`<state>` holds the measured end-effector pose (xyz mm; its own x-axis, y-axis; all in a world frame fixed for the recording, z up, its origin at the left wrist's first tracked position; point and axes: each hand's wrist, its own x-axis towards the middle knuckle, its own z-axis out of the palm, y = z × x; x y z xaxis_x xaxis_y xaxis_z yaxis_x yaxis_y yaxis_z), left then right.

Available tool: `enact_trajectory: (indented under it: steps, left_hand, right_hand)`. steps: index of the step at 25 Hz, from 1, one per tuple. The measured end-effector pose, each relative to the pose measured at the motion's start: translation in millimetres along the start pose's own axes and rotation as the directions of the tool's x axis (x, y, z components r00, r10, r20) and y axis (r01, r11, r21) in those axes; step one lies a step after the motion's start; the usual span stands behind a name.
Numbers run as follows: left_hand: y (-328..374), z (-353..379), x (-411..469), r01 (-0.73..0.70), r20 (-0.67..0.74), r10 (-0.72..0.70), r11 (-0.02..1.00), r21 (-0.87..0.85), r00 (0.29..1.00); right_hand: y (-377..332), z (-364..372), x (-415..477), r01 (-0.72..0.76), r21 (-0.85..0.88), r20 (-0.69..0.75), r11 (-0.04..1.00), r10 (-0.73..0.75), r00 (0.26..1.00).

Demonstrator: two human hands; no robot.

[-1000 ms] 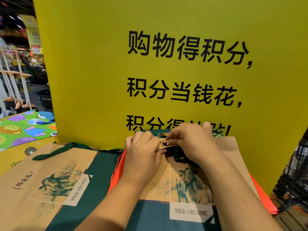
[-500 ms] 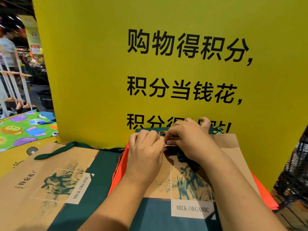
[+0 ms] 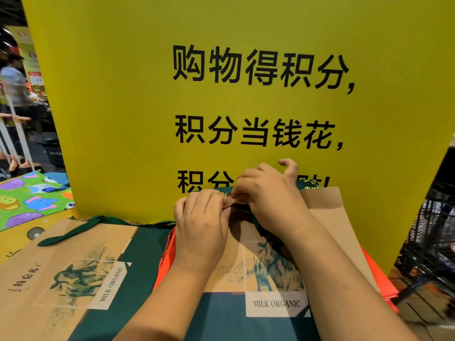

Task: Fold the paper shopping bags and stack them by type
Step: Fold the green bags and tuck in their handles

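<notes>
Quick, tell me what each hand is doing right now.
Left hand: closed, pinching the top edge of the bag.
Right hand: closed, pinching the same edge, little finger lifted.

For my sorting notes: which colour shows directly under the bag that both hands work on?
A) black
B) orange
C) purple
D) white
B: orange edges stick out from under the brown cow-print bag on both sides, while the left hand and right hand pinch at its top edge.
</notes>
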<state>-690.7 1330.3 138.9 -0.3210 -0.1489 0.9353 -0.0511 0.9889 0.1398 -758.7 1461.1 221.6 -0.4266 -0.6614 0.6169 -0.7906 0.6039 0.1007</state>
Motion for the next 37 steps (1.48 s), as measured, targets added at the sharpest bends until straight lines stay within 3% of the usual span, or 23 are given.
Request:
enact_trajectory:
  steps: [2,5,8,9,11,13,17,21,25,28,29,31,32,33,34,36,37]
  left_hand:
    - [-0.5,0.3,0.3,0.003,0.009,-0.003,1.0,0.017,1.0]
    - [-1.9,1.1,-0.6,-0.007,0.025,0.007,1.0,0.006,1.0]
    - [-2.1,2.2,-0.4,0.017,0.056,-0.018,1.0,0.005,0.998]
    - [-2.2,3.2,-0.6,0.029,0.069,-0.029,1.0,0.007,0.997]
    - [-3.3,4.4,-0.9,0.058,0.092,-0.058,0.998,0.002,0.994]
    - [-4.0,4.6,-0.4,0.097,0.12,-0.095,0.995,-0.012,0.988]
    - [-3.6,3.1,0.9,0.16,0.194,-0.152,0.987,-0.023,0.969]
    - [-3.5,2.6,2.1,0.204,0.233,-0.194,0.979,-0.022,0.953]
    - [-2.6,2.8,3.2,0.217,0.238,-0.206,0.976,-0.02,0.949]
    - [-3.1,1.8,2.7,0.226,0.249,-0.214,0.974,-0.021,0.945]
    - [-3.3,1.9,3.0,0.229,0.258,-0.216,0.973,-0.018,0.942]
    - [-3.7,3.3,3.4,0.238,0.29,-0.225,0.971,-0.008,0.93]
    - [-3.8,4.4,3.6,0.245,0.304,-0.232,0.97,-0.004,0.924]
    - [-4.1,5.2,3.6,0.253,0.315,-0.24,0.968,-0.001,0.918]
    - [-4.1,5.6,3.7,0.259,0.322,-0.246,0.966,0.001,0.914]
    - [-3.4,5.7,4.1,0.261,0.33,-0.249,0.965,0.009,0.911]
    - [-3.1,4.9,4.3,0.259,0.329,-0.248,0.966,0.012,0.911]
  right_hand:
    - [0.0,-0.3,1.5,-0.039,0.068,-0.008,0.997,0.039,0.999]
    - [10.8,-0.4,3.7,-0.278,0.332,0.011,0.901,0.291,0.957]
    - [23.3,-4.0,2.8,-0.309,0.327,-0.028,0.893,0.336,0.941]
    - [25.7,-6.2,2.0,-0.329,0.394,-0.036,0.858,0.372,0.927]
    - [32.0,-13.1,1.4,-0.345,0.641,-0.058,0.686,0.492,0.869]
    - [41.3,-24.9,-0.7,-0.296,0.813,-0.093,0.501,0.614,0.784]
    - [62.6,-49.8,-6.0,-0.182,0.931,-0.117,0.317,0.73,0.673]
    - [81.4,-70.9,-9.9,0.038,0.994,-0.106,0.102,0.838,0.536]
    - [83.3,-74.5,-10.6,0.199,0.978,-0.051,-0.058,0.864,0.501]
    - [76.8,-66.3,-5.2,0.315,0.948,-0.113,-0.051,0.869,0.481]
    - [74.8,-63.4,-3.3,0.347,0.936,-0.138,-0.059,0.845,0.516]
    - [68.9,-56.8,-0.5,0.291,0.952,-0.159,-0.093,0.663,0.731]
    - [66.4,-52.8,-1.4,0.163,0.986,-0.12,-0.039,0.509,0.852]
    - [63.1,-48.2,-2.9,-0.002,0.995,-0.033,0.096,0.363,0.931]
    - [58.9,-44.8,-4.7,-0.156,0.943,0.079,0.292,0.261,0.962]
    - [52.1,-33.5,-5.7,-0.317,0.692,0.252,0.649,0.194,0.948]
    - [48.0,-27.5,-5.3,-0.335,0.552,0.297,0.764,0.196,0.935]
